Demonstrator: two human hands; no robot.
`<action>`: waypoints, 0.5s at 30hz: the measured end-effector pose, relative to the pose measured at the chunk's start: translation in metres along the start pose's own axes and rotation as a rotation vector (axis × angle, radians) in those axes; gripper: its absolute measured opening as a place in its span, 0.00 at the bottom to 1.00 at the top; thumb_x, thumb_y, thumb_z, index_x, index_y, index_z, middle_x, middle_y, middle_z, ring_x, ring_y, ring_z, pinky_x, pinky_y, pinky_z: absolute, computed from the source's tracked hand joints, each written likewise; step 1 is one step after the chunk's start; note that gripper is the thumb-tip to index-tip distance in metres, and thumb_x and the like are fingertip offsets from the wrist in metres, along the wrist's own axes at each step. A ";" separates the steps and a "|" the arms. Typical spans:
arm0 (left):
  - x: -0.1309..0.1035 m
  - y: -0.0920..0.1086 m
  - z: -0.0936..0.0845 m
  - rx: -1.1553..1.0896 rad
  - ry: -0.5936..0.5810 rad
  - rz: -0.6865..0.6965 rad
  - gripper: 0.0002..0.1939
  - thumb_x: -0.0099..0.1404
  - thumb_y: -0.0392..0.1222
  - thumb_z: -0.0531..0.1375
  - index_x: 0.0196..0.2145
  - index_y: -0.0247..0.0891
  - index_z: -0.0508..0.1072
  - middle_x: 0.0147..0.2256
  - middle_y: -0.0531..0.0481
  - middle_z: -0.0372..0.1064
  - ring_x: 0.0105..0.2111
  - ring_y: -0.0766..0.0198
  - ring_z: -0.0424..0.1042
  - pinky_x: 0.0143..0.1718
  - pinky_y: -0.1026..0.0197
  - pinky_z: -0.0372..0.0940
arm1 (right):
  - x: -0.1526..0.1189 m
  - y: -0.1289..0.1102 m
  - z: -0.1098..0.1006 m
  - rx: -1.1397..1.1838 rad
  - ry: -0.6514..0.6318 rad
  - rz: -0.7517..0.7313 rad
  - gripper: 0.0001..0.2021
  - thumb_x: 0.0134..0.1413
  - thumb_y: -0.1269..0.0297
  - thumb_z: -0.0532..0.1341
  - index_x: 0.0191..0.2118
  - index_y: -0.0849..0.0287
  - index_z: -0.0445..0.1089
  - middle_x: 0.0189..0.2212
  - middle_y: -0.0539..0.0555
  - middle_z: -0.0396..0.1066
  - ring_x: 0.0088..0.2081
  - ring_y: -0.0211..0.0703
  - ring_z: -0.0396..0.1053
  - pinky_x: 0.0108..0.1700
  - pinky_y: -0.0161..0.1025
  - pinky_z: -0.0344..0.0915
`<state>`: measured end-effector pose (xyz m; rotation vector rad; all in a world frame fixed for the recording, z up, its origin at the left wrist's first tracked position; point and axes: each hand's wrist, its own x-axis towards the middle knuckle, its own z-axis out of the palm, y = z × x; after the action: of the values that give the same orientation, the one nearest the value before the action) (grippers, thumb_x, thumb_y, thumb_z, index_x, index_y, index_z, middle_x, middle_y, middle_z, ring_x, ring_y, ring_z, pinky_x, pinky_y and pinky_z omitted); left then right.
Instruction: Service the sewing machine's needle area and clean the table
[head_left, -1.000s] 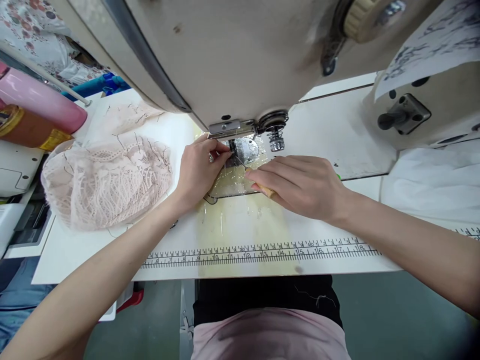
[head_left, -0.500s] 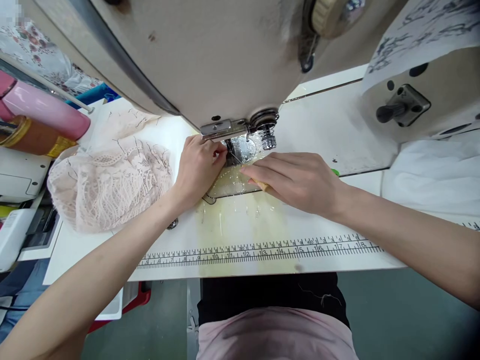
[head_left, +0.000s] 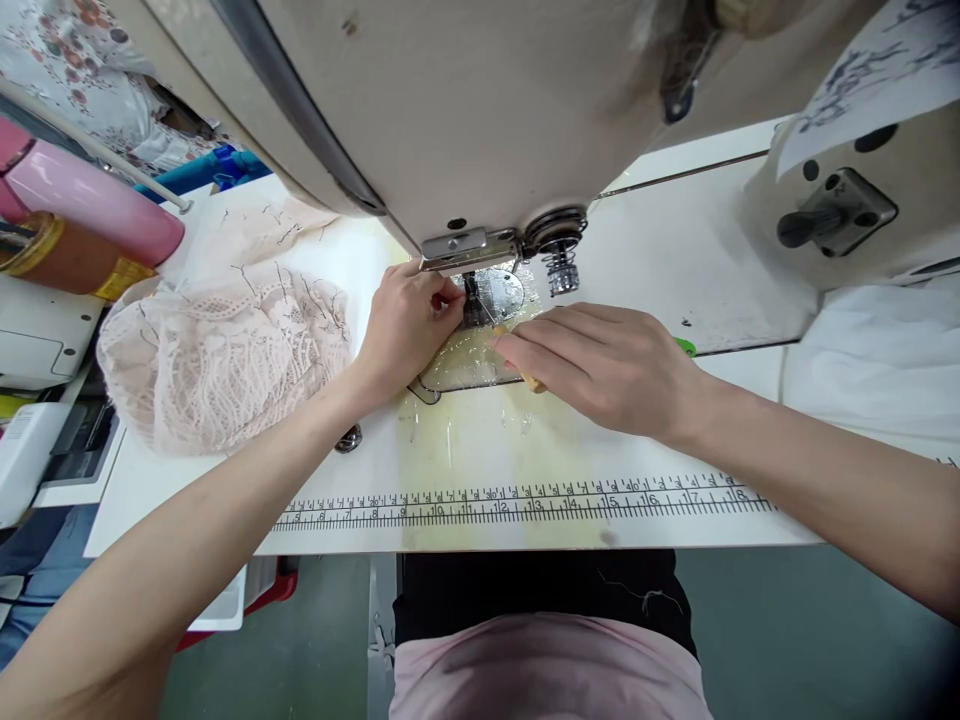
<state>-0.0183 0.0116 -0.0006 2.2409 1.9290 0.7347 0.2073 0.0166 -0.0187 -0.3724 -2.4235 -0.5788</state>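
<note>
Under the head of a sewing machine, my left hand is closed in a pinch just left of the presser foot. Whatever its fingertips hold is too small to make out. My right hand grips a thin metal-shafted tool with a yellowish handle; its exact kind is unclear. The shaft points up and left at the presser foot, over the shiny needle plate. Most of the handle is hidden by my fingers.
Pale pink lace fabric with loose thread ends lies bunched on the left. A pink bottle and a brown jar stand beyond it. A printed ruler tape follows the table's front edge. White cloth lies at right.
The whole view has shifted slightly, so the machine and both hands appear a little farther right. Both hands keep nearly the same pose by the presser foot.
</note>
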 end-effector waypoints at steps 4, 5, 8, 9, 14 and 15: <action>-0.001 0.000 -0.001 -0.009 -0.005 -0.009 0.07 0.60 0.34 0.59 0.26 0.39 0.74 0.29 0.48 0.75 0.34 0.59 0.72 0.46 0.54 0.66 | -0.001 0.000 -0.002 0.037 -0.041 0.000 0.06 0.66 0.73 0.56 0.46 0.60 0.68 0.34 0.48 0.74 0.33 0.34 0.67 0.35 0.34 0.66; 0.000 0.000 -0.001 -0.017 -0.003 -0.012 0.07 0.61 0.34 0.59 0.26 0.39 0.74 0.30 0.48 0.75 0.34 0.59 0.72 0.46 0.54 0.66 | -0.001 0.000 -0.001 0.048 -0.045 0.002 0.06 0.66 0.73 0.56 0.46 0.60 0.68 0.34 0.48 0.74 0.33 0.34 0.68 0.35 0.34 0.66; 0.001 -0.002 -0.001 -0.041 -0.015 -0.024 0.07 0.62 0.35 0.59 0.27 0.38 0.74 0.30 0.48 0.75 0.34 0.60 0.72 0.45 0.54 0.66 | 0.000 0.000 0.000 0.059 -0.059 0.020 0.07 0.66 0.74 0.56 0.45 0.60 0.68 0.34 0.49 0.75 0.34 0.34 0.68 0.35 0.34 0.66; 0.002 -0.003 -0.001 -0.046 -0.021 -0.026 0.07 0.62 0.35 0.58 0.27 0.38 0.75 0.31 0.48 0.75 0.34 0.60 0.72 0.45 0.54 0.66 | 0.000 0.000 0.001 0.057 -0.062 0.027 0.07 0.66 0.74 0.55 0.45 0.60 0.69 0.34 0.48 0.75 0.33 0.34 0.69 0.35 0.34 0.66; 0.002 -0.004 -0.001 -0.057 -0.038 -0.037 0.08 0.63 0.34 0.58 0.29 0.38 0.76 0.31 0.47 0.74 0.34 0.60 0.72 0.43 0.55 0.66 | 0.000 0.000 0.004 0.102 -0.039 0.073 0.08 0.64 0.76 0.56 0.42 0.59 0.69 0.34 0.48 0.76 0.33 0.34 0.70 0.32 0.33 0.66; 0.002 -0.005 -0.001 -0.069 -0.037 -0.045 0.08 0.63 0.35 0.58 0.29 0.38 0.76 0.31 0.47 0.74 0.34 0.60 0.72 0.42 0.55 0.66 | 0.000 0.000 0.004 0.117 -0.028 0.093 0.08 0.64 0.76 0.56 0.42 0.59 0.69 0.34 0.48 0.76 0.32 0.34 0.70 0.32 0.33 0.66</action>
<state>-0.0228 0.0145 -0.0006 2.1488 1.9004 0.7362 0.2051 0.0183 -0.0218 -0.4441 -2.4387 -0.3912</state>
